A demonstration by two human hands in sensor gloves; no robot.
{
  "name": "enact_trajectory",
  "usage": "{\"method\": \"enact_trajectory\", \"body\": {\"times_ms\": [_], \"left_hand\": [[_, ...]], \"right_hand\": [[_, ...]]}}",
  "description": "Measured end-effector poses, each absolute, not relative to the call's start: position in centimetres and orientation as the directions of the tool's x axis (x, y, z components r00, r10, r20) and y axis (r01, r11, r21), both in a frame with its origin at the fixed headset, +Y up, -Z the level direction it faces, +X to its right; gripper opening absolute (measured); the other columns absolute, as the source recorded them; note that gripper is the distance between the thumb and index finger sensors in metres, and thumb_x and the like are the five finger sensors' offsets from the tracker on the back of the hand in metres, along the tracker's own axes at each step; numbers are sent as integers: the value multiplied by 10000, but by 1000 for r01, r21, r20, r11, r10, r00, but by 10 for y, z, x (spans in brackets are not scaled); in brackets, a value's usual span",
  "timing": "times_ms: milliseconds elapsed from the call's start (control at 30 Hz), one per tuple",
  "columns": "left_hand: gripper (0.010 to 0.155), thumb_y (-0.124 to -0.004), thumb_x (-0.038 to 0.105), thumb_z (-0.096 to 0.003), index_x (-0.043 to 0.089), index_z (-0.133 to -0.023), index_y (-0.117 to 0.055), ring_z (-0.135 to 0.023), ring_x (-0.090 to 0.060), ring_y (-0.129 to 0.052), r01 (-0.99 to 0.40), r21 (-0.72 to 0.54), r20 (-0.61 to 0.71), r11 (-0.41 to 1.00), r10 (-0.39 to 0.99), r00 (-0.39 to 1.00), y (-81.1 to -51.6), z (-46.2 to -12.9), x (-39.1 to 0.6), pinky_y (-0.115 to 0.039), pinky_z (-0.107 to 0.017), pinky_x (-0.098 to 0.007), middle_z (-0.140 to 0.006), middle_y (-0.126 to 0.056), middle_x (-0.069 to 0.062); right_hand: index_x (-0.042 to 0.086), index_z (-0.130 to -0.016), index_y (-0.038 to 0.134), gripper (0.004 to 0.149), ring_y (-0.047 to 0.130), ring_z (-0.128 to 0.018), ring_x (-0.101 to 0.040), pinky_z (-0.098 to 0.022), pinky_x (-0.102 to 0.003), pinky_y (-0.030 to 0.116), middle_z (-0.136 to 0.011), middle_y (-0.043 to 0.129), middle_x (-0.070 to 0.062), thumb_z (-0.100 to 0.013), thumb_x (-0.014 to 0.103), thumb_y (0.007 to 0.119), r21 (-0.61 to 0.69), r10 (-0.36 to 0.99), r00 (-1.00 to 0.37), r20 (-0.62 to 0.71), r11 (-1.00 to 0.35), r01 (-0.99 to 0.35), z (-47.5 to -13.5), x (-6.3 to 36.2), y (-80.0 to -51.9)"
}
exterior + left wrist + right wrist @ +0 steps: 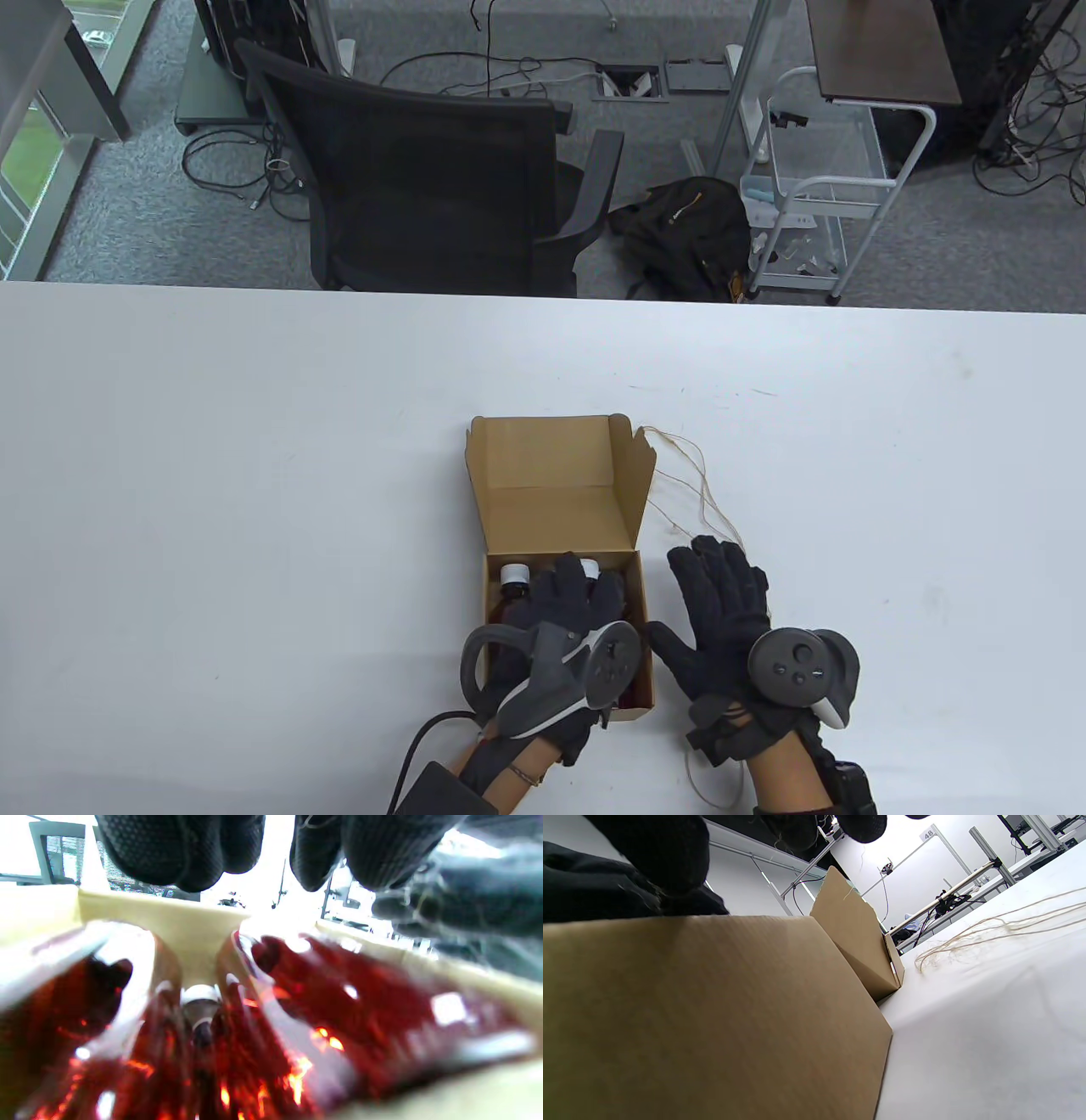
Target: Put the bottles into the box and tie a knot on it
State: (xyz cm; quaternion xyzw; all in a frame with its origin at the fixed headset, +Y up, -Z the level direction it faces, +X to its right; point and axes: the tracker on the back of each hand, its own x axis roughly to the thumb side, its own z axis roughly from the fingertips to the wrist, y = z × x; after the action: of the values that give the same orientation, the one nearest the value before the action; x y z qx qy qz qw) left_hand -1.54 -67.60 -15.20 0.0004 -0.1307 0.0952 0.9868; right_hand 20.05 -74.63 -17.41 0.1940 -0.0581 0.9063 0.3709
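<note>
Fingers (pixel 585 586) of the left hand (pixel 564 628) reach down into the cardboard box (pixel 638 594) and lie over the amber bottles (pixel 297 1018) inside; whether they curl round a bottle or only rest on it cannot be told from any view. One bottle's white cap (pixel 514 575) shows by the box's left wall, beside the fingertips. In the left wrist view the bottles lie side by side and fill the box from wall to wall. The right hand (pixel 725 624) lies flat, fingers straight and spread, holding nothing, on the tabletop (pixel 212 509) just beside the box's right wall. The box sits near the tabletop's near edge, about midway along it, its lid (pixel 543 454) thrown back and open toward the far edge. Thin string (pixel 700 484) trails in loose loops from the lid's right corner across the tabletop to the right hand's fingertips. Left of the box, right of the right hand and toward the far edge, the white surface lies bare.
</note>
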Motion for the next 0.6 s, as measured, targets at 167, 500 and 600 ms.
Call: {"method": "enact_trajectory", "body": {"times_ms": [167, 500, 600], "left_hand": [[745, -812, 552, -530, 265, -1178, -582, -1009, -555, -687, -376, 78, 247, 924, 347, 905, -654, -153, -66, -677, -677, -635, -1215, -528, -296], [917, -810, 555, -530, 205, -1216, -312, -1060, -605, -562, -706, 28, 87, 708, 702, 707, -697, -164, -169, -586, -702, -700, -1236, -408, -321], [937, -813, 550, -529, 211, -1212, -269, -1070, -612, -529, -796, -28, 69, 605, 796, 602, -727, -167, -179, -577, -703, -705, -1239, -379, -323]], "right_hand": [[128, -1112, 385, 816, 214, -971, -560, -603, -764, 165, -1136, 295, -271, -499, 523, 753, 41, 649, -649, 396, -719, -694, -174, 200, -747], [129, -1112, 387, 823, 214, -971, -561, -602, -766, 165, -1136, 301, -272, -496, 530, 758, 46, 651, -647, 396, -718, -694, -174, 199, -747], [131, -1113, 384, 833, 201, -972, -559, -604, -765, 166, -1137, 296, -272, -492, 538, 762, 45, 659, -638, 399, -709, -704, -174, 200, -747]]}}
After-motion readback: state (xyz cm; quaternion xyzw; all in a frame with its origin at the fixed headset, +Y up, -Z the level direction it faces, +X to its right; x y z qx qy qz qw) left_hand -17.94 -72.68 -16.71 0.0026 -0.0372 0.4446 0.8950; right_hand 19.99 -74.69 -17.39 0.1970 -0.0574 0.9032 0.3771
